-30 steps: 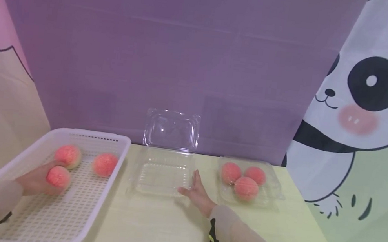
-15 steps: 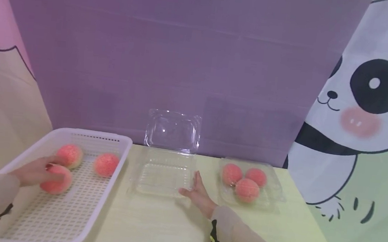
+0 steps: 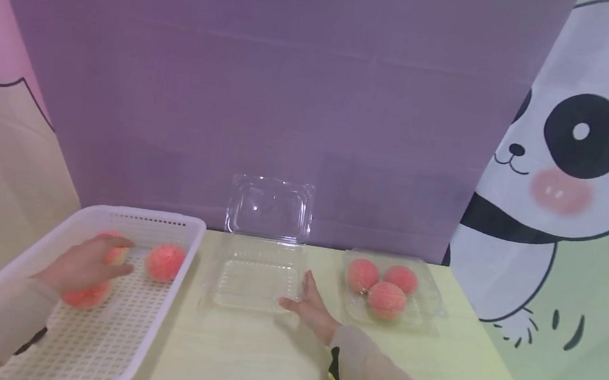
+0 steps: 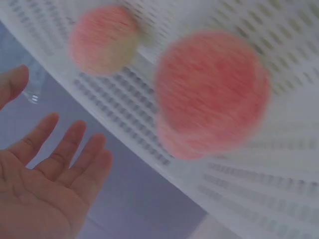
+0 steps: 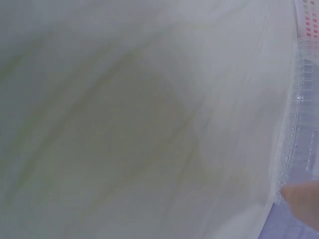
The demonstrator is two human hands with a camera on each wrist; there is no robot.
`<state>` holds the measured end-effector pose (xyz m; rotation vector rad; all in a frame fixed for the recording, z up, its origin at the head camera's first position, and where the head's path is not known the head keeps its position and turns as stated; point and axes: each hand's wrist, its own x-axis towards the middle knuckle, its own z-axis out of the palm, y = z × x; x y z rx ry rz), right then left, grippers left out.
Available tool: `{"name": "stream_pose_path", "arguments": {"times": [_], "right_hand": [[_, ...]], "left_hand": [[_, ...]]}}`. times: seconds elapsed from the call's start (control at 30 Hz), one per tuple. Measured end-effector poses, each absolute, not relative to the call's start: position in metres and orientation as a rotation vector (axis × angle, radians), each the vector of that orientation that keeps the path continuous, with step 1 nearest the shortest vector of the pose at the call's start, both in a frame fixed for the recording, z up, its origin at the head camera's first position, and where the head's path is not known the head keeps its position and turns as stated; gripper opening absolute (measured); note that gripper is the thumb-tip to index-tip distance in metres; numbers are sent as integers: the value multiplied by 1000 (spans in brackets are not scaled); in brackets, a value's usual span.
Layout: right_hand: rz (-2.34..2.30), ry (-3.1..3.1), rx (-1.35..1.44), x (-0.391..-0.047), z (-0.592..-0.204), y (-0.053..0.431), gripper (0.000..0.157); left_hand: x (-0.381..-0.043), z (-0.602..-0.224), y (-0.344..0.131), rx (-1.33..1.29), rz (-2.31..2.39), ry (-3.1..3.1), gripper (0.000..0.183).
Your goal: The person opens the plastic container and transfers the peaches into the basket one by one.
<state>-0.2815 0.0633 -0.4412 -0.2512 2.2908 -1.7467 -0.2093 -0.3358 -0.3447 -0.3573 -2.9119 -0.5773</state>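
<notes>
One peach (image 3: 165, 263) lies by right wall of white basket (image 3: 165, 299), to the right of L hand (image 3: 86, 263), roughly where its fingers point; gap btwn them. L hand: fingers straight & spread, holding nothing (L wrist view agrees). Near peach (image 3: 85, 298) and far peach (image 3: 118, 254) sit below L hand in head view, partly hidden by it. All round, no long axis, so approx. any grip dir. should do; basket wall on right prob. the tight side. R hand (image 3: 315, 310) well apart from basket, at right near part of open clear box (image 3: 258, 284), fingers extended; thumb contact unclear. L hand nearer to all in basket. Lid (image 3: 269, 208) upright, far side. Right on surface (image 3: 242, 357): 2nd clear box (image 3: 428, 283) w/ 3 peaches (image 3: 386, 300).
</notes>
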Motion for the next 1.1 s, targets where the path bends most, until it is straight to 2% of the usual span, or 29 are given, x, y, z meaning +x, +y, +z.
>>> {"name": "stream_pose_path", "arguments": {"times": [0.6, 0.8, 1.1], "right_hand": [[-1672, 2593, -117, -264, -432, 67, 91], [-1630, 2660, -190, -246, -423, 81, 69], [-1552, 2699, -495, -216, -405, 124, 40]], "left_hand": [[-180, -317, -245, -574, -688, -2970, 52], [-166, -310, -219, -674, -704, -2965, 47], [-146, -310, -187, -789, -475, -2846, 44]]}}
